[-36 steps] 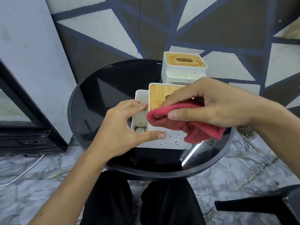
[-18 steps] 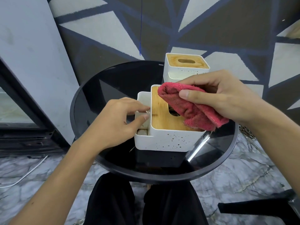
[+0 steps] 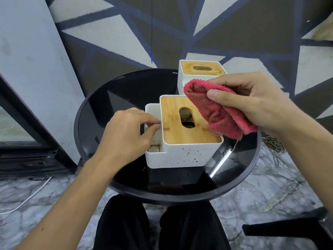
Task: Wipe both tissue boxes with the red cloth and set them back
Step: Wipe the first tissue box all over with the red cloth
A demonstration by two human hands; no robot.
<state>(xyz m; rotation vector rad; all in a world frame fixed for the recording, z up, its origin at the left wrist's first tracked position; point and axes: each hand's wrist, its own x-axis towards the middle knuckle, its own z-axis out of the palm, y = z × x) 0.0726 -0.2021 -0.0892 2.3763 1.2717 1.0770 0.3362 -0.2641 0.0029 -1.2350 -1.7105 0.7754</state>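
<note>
Red cloth (image 3: 214, 112), gripped in our right hand (image 3: 255, 105), moves up to the lid (image 3: 171, 130) corner; our left hand (image 3: 124, 136) only pinches the tissue box (image 3: 180, 156), which may skid.

One head-worn wide-angle view, facing forward and steeply down from above the person's lap. Close in: round black table (image 3: 97, 114) fills mid-frame, near tissue box (image 3: 180, 156) dead centre, left hand (image 3: 126, 136) and right hand (image 3: 252, 101) near the lens. Patterned wall (image 3: 108, 33) up top, marble floor (image 3: 270, 199) along bottom.
</note>
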